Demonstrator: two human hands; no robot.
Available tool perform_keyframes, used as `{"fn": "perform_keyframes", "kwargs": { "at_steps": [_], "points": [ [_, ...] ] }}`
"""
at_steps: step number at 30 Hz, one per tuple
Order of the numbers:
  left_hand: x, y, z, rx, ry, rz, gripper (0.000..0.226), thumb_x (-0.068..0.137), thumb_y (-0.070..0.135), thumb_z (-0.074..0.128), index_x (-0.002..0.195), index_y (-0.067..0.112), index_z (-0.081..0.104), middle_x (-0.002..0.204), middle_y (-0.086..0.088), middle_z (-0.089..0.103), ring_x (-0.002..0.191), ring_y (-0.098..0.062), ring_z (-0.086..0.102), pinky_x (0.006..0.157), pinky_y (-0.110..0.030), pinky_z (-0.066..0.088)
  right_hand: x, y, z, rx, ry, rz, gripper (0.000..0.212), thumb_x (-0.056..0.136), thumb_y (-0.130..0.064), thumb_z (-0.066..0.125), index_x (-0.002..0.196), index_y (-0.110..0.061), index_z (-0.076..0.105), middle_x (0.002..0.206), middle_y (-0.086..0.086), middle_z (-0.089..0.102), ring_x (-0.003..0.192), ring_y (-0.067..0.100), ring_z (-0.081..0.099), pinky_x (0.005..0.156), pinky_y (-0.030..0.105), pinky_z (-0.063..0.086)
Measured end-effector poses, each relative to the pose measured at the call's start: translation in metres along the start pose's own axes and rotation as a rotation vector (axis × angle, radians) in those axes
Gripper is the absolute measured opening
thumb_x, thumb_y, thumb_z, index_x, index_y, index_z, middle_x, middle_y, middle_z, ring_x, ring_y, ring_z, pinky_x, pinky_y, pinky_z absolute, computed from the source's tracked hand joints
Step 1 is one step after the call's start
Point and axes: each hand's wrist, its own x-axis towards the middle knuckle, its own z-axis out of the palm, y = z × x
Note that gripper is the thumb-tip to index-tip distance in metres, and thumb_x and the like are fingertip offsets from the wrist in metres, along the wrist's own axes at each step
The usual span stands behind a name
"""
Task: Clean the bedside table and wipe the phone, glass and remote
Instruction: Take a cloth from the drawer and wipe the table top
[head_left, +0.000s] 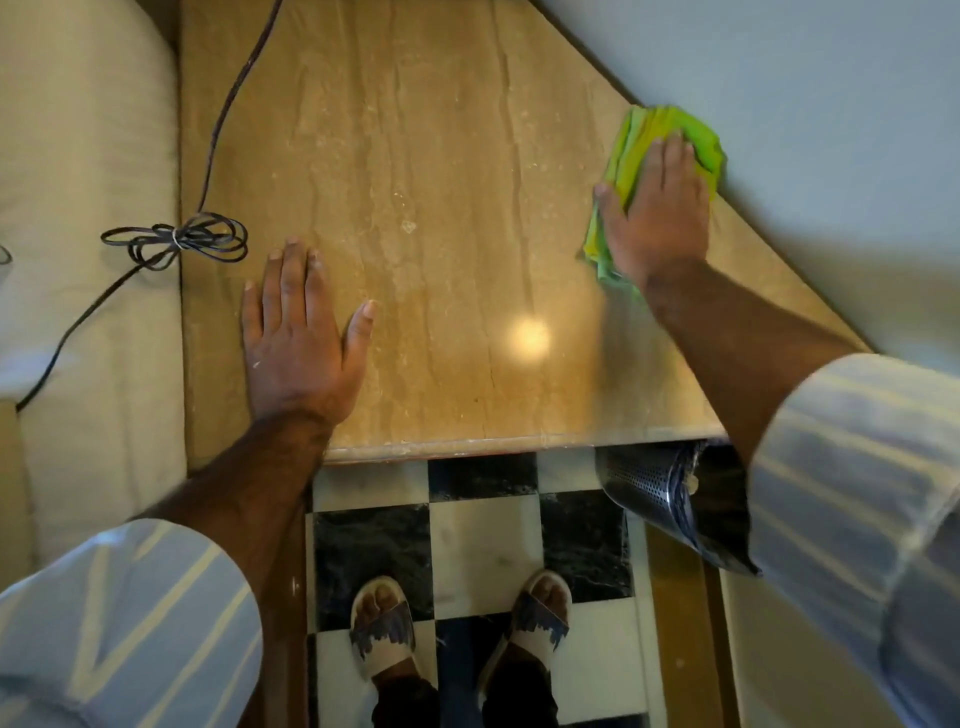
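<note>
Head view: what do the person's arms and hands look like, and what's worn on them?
Both arms wear loose, pale blue sleeves with cream stripes: left sleeve, right sleeve. Both stop near the elbow. The left hand and right hand are bare: no gloves, watch or rings visible.

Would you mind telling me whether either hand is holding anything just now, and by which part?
Nothing is gripped. The right hand presses flat on the middle of the green cloth; the left hand rests flat on the bedside table.
</note>
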Motion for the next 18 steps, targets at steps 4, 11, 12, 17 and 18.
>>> {"fn": "perform_keyframes", "kwargs": {
  "at_steps": [4,11,12,17,18],
  "points": [
    [0.000,0.000,-0.001,-0.008,0.011,-0.005,0.077,0.108,0.058,0.021,0.162,0.005,0.025,0.173,-0.015,0.020,0.162,-0.031,0.015,0.131,-0.051,0.010,-0.060,-0.008,0.016,0.016,-0.015,-0.130,0.077,0.112,-0.055,0.026,0.170,-0.008,0.007,0.179,0.012,0.000,0.167,0.027,-0.002,0.135,0.047,0.004],
    [0.000,-0.001,-0.003,-0.004,-0.004,-0.005,0.077,0.107,0.058,0.020,0.162,0.005,0.025,0.173,-0.015,0.020,0.161,-0.031,0.016,0.131,-0.051,0.010,-0.162,0.014,0.039,-0.014,-0.018,-0.122,0.078,0.111,-0.055,0.025,0.170,-0.007,0.010,0.179,0.011,0.002,0.167,0.026,-0.001,0.135,0.049,0.008],
    [0.000,-0.001,-0.003,-0.005,-0.009,-0.004,0.077,0.107,0.058,0.020,0.163,0.005,0.024,0.174,-0.014,0.019,0.162,-0.031,0.015,0.131,-0.051,0.010,-0.148,0.009,0.036,0.008,-0.012,-0.108,0.078,0.110,-0.055,0.025,0.170,-0.008,0.009,0.179,0.011,0.002,0.167,0.026,-0.001,0.135,0.049,0.007],
    [0.000,-0.001,0.001,-0.005,0.010,0.001,0.076,0.108,0.058,0.023,0.162,0.005,0.026,0.173,-0.014,0.020,0.162,-0.030,0.016,0.131,-0.050,0.010,-0.024,-0.013,0.012,0.055,0.052,-0.029,0.077,0.111,-0.053,0.031,0.170,-0.006,0.013,0.179,0.012,0.006,0.167,0.027,0.002,0.134,0.049,0.005],
    [0.000,-0.001,0.002,-0.006,0.019,0.004,0.075,0.108,0.057,0.024,0.162,0.005,0.026,0.173,-0.015,0.021,0.161,-0.031,0.017,0.131,-0.051,0.011,-0.007,-0.017,0.009,0.052,0.047,-0.019,0.077,0.111,-0.053,0.032,0.170,-0.006,0.014,0.179,0.012,0.006,0.167,0.027,0.003,0.134,0.048,0.005]
  ]
}}
